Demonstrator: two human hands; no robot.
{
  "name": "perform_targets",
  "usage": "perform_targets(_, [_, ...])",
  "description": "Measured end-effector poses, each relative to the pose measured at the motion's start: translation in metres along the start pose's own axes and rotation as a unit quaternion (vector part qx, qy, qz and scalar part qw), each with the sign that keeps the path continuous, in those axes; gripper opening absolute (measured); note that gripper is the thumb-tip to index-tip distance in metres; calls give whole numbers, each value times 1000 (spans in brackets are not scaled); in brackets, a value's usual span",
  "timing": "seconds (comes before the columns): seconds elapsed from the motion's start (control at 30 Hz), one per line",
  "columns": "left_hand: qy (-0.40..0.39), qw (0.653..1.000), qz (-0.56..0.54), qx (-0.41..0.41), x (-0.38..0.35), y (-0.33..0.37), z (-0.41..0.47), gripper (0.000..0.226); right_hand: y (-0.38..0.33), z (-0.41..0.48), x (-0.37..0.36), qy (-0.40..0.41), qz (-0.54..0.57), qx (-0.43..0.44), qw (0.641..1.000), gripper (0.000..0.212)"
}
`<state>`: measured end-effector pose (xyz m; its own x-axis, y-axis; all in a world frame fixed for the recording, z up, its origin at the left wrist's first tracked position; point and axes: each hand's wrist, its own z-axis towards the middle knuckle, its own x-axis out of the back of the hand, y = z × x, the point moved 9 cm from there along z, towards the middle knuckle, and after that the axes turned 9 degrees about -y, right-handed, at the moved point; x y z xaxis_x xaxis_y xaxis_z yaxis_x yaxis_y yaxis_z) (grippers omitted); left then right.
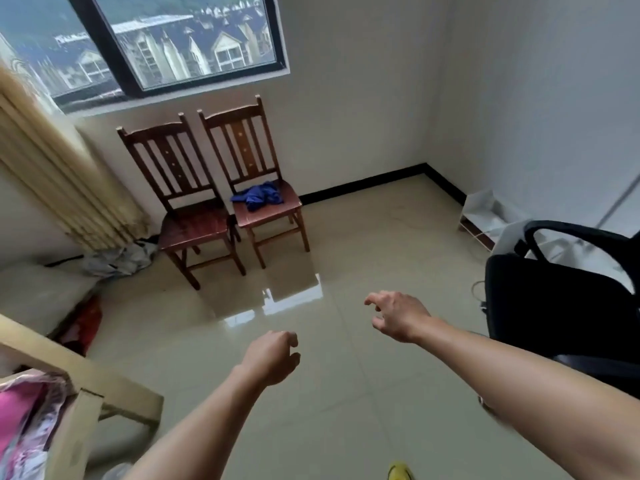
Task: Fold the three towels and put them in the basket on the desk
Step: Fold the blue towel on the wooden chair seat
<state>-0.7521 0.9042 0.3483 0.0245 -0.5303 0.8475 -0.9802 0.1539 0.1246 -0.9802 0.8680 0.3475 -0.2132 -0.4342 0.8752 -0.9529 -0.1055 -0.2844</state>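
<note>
2 bare forearms extend forward over a glossy beige tiled floor (346, 410), seen from the head camera.

Left grip (272, 356): back of the hand up, fingers loosely curled under, holding nothing. Right grip (394, 315): slightly farther forward, fingers spread and bent, thumb apart from them, likewise holding nothing. Neither grip touches any object.

Task object: 1 crumpled blue cloth towel (258, 197) lies on the seat of the right-hand brown slatted wooden chair (266, 216), toward the back of the seat and well apart from both grips. It is unfolded and bunched in a heap. A 2nd brown slatted wooden chair (194, 230) of the same pattern stands just beside it on the left. Both chairs stand with their backs to the white wall, beneath a dark-framed window (173, 46) through which rooftops show.

Surroundings:
- A pleated beige curtain (59, 174) hangs at the left.
- A crumpled grey bundle (117, 259) lies on the floor at the curtain's foot.
- A pale wooden bed frame (104, 382) fills the lower left corner and carries pink floral fabric (20, 417).
- A black office chair (554, 306) stands at the right edge, near the right forearm.
- A low white open shelf (485, 216) sits against the right wall.
- A yellow object (400, 472) at the bottom edge is too cropped to identify.
</note>
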Motion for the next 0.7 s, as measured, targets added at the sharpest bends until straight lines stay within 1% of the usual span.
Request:
perform_targets(0.13, [17, 997, -47, 59, 52, -50, 54, 35, -38, 112, 53, -9, -26, 50, 998, 44])
perform_targets(0.3, [-15, 988, -87, 126, 70, -130, 107, 36, -110, 230, 65, -41, -60, 134, 988, 43])
perform_targets(0.4, [-29, 983, -98, 154, 85, -185, 155, 37, -145, 302, 67, -54, -68, 160, 983, 45])
perform_targets(0.53, [-31, 981, -109, 159, 132, -249, 236, 37, -169, 406, 86, -66, -70, 151, 984, 42])
perform_targets(0.57, [-35, 980, -113, 157, 138, -254, 247, 37, -168, 419, 88, -71, -68, 141, 985, 41])
perform_targets(0.6, [-31, 981, -109, 154, 162, -280, 280, 36, -175, 462, 107, -68, -69, 131, 987, 41])
perform_targets(0.7, [-22, 985, -101, 139, 205, -301, 317, 30, -175, 504, 138, -56, -59, 112, 990, 41])
